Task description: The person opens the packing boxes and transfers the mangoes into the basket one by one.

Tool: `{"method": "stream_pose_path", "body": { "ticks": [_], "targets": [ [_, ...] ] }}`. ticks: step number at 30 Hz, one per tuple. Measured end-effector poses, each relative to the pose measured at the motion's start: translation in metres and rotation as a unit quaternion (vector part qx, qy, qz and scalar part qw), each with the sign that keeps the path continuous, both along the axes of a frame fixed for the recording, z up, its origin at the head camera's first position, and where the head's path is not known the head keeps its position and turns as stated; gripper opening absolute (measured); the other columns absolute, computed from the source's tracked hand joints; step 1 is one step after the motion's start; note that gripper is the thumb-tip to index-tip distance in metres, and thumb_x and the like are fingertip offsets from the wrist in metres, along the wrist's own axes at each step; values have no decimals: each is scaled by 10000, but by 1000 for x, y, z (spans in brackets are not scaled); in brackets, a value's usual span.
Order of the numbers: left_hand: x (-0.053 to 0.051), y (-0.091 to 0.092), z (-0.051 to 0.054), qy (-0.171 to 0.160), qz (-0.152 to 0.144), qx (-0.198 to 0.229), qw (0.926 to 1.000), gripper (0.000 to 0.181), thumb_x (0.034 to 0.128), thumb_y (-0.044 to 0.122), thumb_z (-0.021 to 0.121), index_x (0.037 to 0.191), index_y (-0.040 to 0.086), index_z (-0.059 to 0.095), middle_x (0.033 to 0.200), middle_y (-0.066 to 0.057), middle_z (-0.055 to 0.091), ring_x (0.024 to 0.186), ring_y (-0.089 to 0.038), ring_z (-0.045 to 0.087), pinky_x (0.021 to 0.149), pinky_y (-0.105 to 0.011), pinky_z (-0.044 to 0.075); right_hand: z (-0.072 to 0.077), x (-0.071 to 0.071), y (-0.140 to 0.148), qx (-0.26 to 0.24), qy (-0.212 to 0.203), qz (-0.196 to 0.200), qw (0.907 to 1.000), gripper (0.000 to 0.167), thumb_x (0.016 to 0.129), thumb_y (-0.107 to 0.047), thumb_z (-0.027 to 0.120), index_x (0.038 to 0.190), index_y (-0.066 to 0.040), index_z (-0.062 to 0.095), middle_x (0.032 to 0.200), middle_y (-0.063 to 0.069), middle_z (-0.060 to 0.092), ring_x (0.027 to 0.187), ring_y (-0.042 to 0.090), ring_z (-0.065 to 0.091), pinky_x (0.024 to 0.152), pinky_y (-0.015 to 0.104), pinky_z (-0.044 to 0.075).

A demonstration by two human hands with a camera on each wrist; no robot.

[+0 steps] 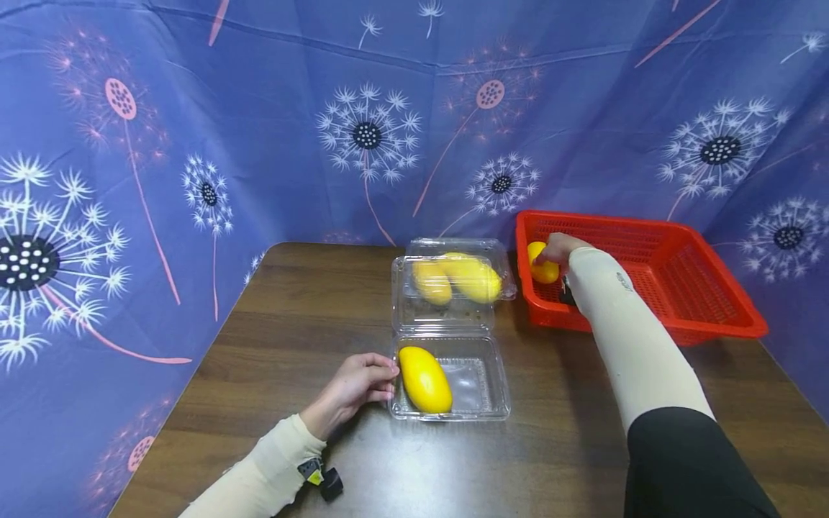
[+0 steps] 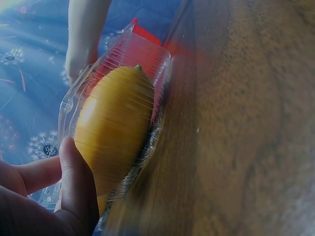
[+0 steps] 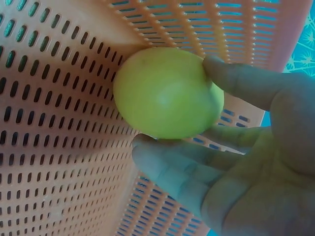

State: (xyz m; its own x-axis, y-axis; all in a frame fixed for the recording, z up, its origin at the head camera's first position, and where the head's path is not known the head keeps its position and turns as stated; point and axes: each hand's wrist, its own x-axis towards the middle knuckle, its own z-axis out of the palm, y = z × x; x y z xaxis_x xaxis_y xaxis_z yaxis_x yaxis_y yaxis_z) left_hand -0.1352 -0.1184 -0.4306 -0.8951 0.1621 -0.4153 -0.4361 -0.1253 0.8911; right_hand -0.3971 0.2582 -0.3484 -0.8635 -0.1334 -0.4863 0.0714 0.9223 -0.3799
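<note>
An open clear plastic clamshell container (image 1: 479, 416) lies on the table, one yellow mango (image 1: 424, 381) in the left part of its base. My left hand (image 1: 359, 381) pinches the container's left rim between thumb and fingers. In the left wrist view that mango (image 2: 115, 123) shows through the ribbed wall. Over at the red basket (image 1: 680, 226), my right hand (image 1: 562, 250) reaches inside and grips another mango (image 1: 542, 267) at the left end. The right wrist view shows the thumb on one side of this mango (image 3: 165, 93) and fingers beneath it.
Behind the raised lid stands a second clear container (image 1: 508, 270) holding two mangoes (image 1: 476, 279), close to the basket's left side. The brown wooden table (image 1: 291, 309) meets a blue dandelion-print cloth (image 1: 291, 108) at the back and sides.
</note>
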Motion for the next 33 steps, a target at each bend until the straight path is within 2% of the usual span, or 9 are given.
{"method": "stream_pose_path", "body": {
  "ticks": [4, 7, 10, 14, 17, 20, 24, 30, 33],
  "targets": [
    [1, -2, -2, 9, 6, 1, 10000, 195, 890, 3, 636, 1050, -81, 562, 790, -43, 615, 601, -93, 602, 560, -189, 566, 2, -1, -2, 87, -35, 80, 9999, 464, 907, -231, 637, 1185, 119, 511, 971, 173, 533, 904, 322, 532, 740, 358, 588],
    [0, -2, -3, -13, 21, 0, 10000, 173, 890, -2, 634, 1033, -71, 565, 786, -43, 617, 598, -97, 604, 561, -192, 567, 4, -2, -3, 148, -70, 109, 9998, 478, 906, -250, 639, 1196, 109, 514, 994, 181, 540, 933, 333, 537, 735, 360, 585],
    [-1, -3, -4, -9, 59, -5, 10000, 151, 892, -6, 626, 1019, -60, 564, 784, -44, 616, 596, -98, 605, 559, -193, 567, 7, -3, -5, 70, -149, 14, 9999, 568, 916, -271, 639, 1284, 114, 444, 1146, 240, 516, 1032, 370, 518, 824, 427, 585],
    [-2, -5, -3, 16, 24, 14, 10000, 149, 899, 3, 621, 1022, -55, 560, 790, -45, 616, 598, -97, 607, 561, -193, 568, 12, -4, -5, 30, -273, -49, 9996, 675, 943, -283, 607, 1383, 135, 312, 1345, 311, 398, 1160, 430, 471, 945, 510, 533],
    [-3, -6, -2, 18, -30, 32, 10000, 151, 900, 7, 621, 1024, -53, 558, 789, -44, 620, 600, -96, 608, 563, -191, 568, 14, -2, -2, 169, -258, 55, 9995, 694, 954, -291, 584, 1397, 150, 282, 1393, 335, 356, 1182, 453, 489, 940, 498, 540],
    [-4, -6, -2, 23, -53, 50, 10000, 149, 899, -1, 615, 1024, -55, 555, 785, -41, 620, 599, -94, 607, 561, -188, 565, 17, 0, 1, 141, -297, -38, 9995, 742, 947, -301, 592, 1441, 125, 238, 1442, 340, 304, 1208, 469, 463, 948, 494, 535],
    [-3, -6, -1, 17, -47, 57, 10000, 150, 900, -5, 612, 1027, -55, 551, 784, -43, 618, 596, -95, 605, 560, -186, 565, 23, 2, 3, 126, -358, 41, 9993, 819, 962, -318, 566, 1481, 131, 119, 1512, 357, 182, 1255, 499, 435, 978, 515, 512],
    [-3, -5, 0, -22, -9, 47, 10000, 153, 896, -4, 621, 1024, -59, 557, 792, -50, 620, 599, -100, 605, 563, -190, 567, 37, 7, 7, 342, -212, 256, 9989, 765, 979, -345, 524, 1462, 136, 178, 1460, 358, 277, 1194, 477, 507, 923, 483, 543],
    [-2, -5, 0, -42, 18, 34, 10000, 153, 895, -4, 624, 1023, -57, 559, 795, -51, 623, 600, -99, 605, 565, -193, 569, 47, 11, 8, 309, -173, 361, 9987, 750, 986, -339, 515, 1456, 138, 176, 1439, 364, 294, 1078, 433, 558, 855, 433, 563]
  ]
}}
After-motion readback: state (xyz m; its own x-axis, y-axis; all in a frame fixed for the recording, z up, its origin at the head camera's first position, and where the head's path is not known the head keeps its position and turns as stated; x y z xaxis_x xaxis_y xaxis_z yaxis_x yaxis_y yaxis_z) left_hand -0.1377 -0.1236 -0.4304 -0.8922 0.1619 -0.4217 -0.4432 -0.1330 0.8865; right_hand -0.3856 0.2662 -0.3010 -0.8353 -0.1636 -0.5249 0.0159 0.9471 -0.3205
